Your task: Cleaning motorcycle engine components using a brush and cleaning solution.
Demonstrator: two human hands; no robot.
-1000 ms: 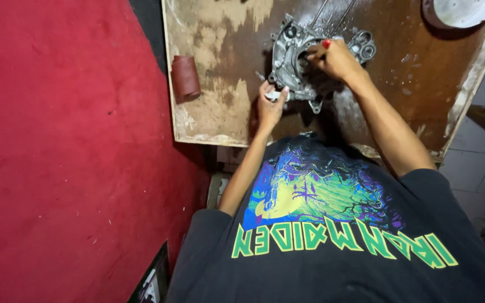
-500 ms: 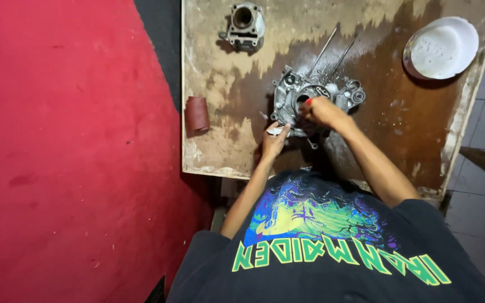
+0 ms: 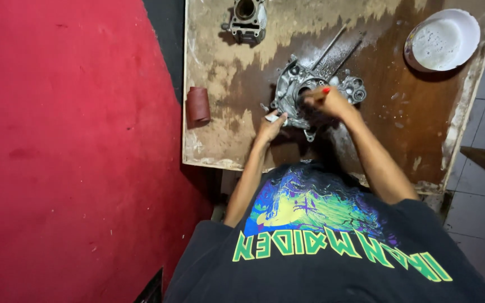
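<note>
Left hand [image 3: 269,127] pinching engine casing [image 3: 304,92] edge, frame centre; right hand [image 3: 325,101] fingers curling closed inside bore. Risk: wet board [image 3: 220,140] letting casing slide under pressure.

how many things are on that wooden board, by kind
Metal engine parts: 2, the engine case under the left hand and right hand, and the cylinder
White bowl: 1
Brown roll: 1
Total: 4

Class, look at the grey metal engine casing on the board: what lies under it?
The engine casing rests on a stained wooden board. Both hands, left and right, cover part of it; whatever lies directly beneath stays hidden.
</note>
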